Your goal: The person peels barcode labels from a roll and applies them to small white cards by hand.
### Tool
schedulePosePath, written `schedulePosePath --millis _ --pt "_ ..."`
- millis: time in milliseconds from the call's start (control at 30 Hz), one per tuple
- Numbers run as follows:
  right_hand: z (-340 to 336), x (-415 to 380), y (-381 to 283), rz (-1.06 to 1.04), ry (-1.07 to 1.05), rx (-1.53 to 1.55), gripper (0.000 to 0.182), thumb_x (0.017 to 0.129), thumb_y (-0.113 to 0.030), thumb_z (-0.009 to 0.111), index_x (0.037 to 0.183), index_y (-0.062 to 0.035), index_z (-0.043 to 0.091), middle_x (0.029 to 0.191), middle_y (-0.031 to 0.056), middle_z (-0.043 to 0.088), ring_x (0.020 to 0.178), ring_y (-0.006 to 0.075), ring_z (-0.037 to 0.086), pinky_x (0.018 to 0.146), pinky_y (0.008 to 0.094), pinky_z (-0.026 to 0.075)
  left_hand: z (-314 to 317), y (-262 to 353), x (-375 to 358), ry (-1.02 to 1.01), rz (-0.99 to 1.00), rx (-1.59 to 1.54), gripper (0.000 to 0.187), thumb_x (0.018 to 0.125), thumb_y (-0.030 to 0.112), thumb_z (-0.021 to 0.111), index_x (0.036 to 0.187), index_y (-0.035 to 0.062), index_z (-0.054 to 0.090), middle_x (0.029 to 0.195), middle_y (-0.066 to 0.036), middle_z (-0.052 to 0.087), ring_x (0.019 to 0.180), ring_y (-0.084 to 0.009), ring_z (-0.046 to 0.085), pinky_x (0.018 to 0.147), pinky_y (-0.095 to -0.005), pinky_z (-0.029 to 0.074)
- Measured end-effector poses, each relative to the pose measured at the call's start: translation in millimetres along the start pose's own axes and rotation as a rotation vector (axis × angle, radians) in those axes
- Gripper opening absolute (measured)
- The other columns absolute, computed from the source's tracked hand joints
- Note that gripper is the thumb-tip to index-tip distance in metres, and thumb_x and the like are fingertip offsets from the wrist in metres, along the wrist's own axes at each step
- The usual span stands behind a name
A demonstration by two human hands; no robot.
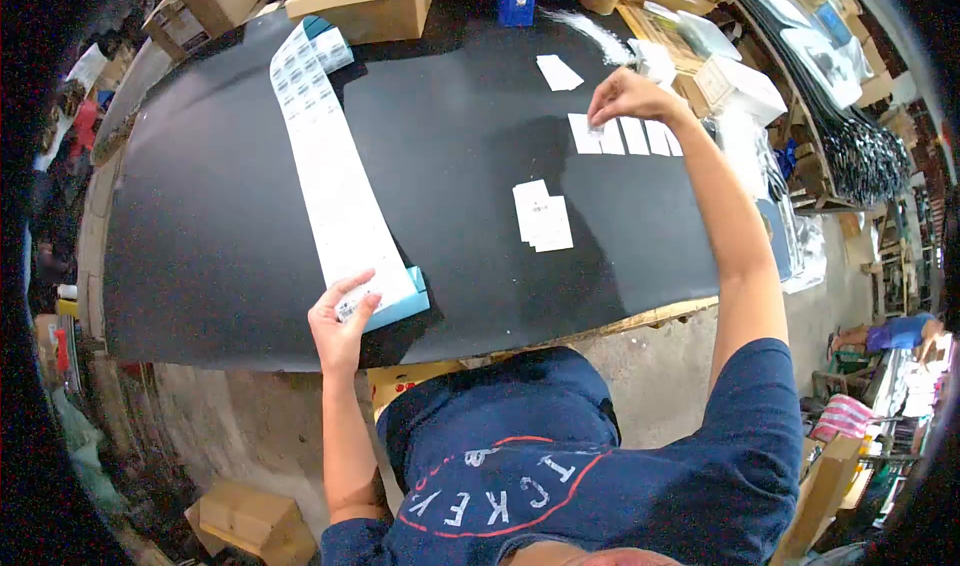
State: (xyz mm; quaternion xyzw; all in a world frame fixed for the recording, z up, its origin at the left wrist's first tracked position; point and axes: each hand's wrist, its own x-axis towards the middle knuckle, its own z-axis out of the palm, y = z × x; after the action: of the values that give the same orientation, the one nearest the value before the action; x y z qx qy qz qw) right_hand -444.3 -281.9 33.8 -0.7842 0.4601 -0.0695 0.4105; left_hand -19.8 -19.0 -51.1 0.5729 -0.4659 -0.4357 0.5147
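Note:
A long strip of white labels (335,166) runs down the left part of the black table, curled at its far end and folded to a blue backing at the near edge. My left hand (345,316) lies on the strip's near end, thumb and fingers apart around small printed labels. Over a row of white cards (632,136) at the right, my right hand (625,98) pinches a small label against the leftmost card. Overlapping white cards (542,216) lie nearer to me, and a few more cards (558,72) lie farther back.
A cardboard box (362,4) and a blue tape dispenser (515,4) stand at the table's far edge. Beyond the right hand are a white box (740,88) and plastic-wrapped items. A person (900,333) is at the far right.

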Motion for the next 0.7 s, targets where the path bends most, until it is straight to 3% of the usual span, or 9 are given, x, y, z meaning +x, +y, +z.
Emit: schedulePosePath --millis 167,700 --pt "7.1 14.2 31.4 0.003 -0.023 -0.022 0.018 0.071 -0.012 0.076 0.084 0.0002 0.073 0.079 0.0085 0.072 0.072 0.0124 0.067 0.070 0.0249 0.052 1.9 -1.8 1.1 0.000 -0.012 -0.020 0.026 0.079 0.003 0.072 0.105 -0.0002 0.068 0.100 -0.006 0.067 0.088 -0.0103 0.060 0.080 -0.0243 0.048" --pt "16.0 16.6 27.2 0.042 0.046 -0.048 0.015 0.070 -0.008 0.075 0.081 0.0015 0.072 0.076 0.0090 0.071 0.070 0.0119 0.067 0.069 0.0243 0.052 2.9 -5.9 1.4 0.018 0.030 -0.026 0.027 0.080 0.007 0.073 0.106 -0.0002 0.068 0.098 -0.006 0.067 0.087 -0.0107 0.059 0.078 -0.0238 0.049"
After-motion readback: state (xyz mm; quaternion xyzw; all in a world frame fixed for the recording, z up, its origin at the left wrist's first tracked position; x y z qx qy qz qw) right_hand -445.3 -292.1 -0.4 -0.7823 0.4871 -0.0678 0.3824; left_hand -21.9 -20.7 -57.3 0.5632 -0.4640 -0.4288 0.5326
